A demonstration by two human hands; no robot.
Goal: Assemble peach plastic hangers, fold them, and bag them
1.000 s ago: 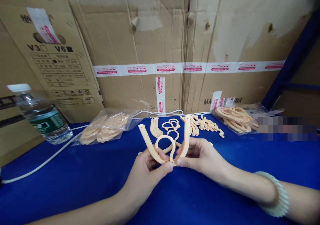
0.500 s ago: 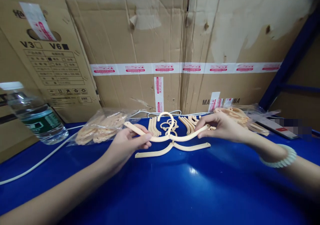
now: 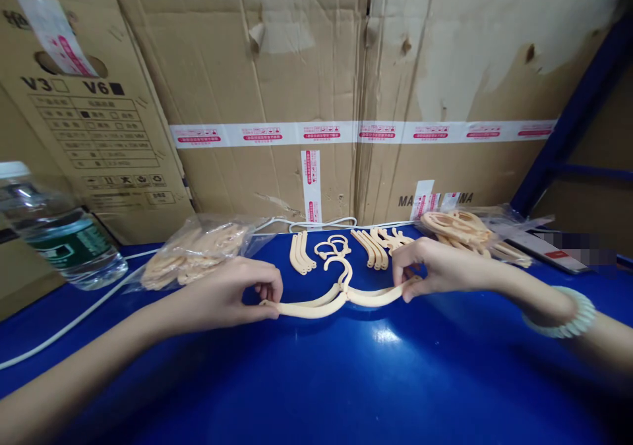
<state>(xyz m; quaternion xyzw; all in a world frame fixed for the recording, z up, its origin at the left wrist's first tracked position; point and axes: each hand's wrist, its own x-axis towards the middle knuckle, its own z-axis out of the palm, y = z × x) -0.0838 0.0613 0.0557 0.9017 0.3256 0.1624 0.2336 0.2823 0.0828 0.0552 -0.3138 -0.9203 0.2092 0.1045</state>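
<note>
Both hands pinch one peach plastic hanger (image 3: 341,295) by its ends, low over the blue table (image 3: 346,379).

My left hand (image 3: 237,293) nips the left arm tip between thumb and curled fingers. My right hand (image 3: 435,267) does the same at the right tip, and the hook stands up between them. Whether a second hanger lies under it, I cannot tell. From the fingertips toward me the table is bare blue. Just beyond them lie three small heaps of loose peach parts (image 3: 336,250), with a wall of cardboard boxes (image 3: 277,69) close behind. Outside my left fingers I count one bag of parts (image 3: 198,247), one white cable (image 3: 74,326) and one water bottle (image 3: 59,234). Outside my right fingers lies a second bag (image 3: 465,227).
</note>
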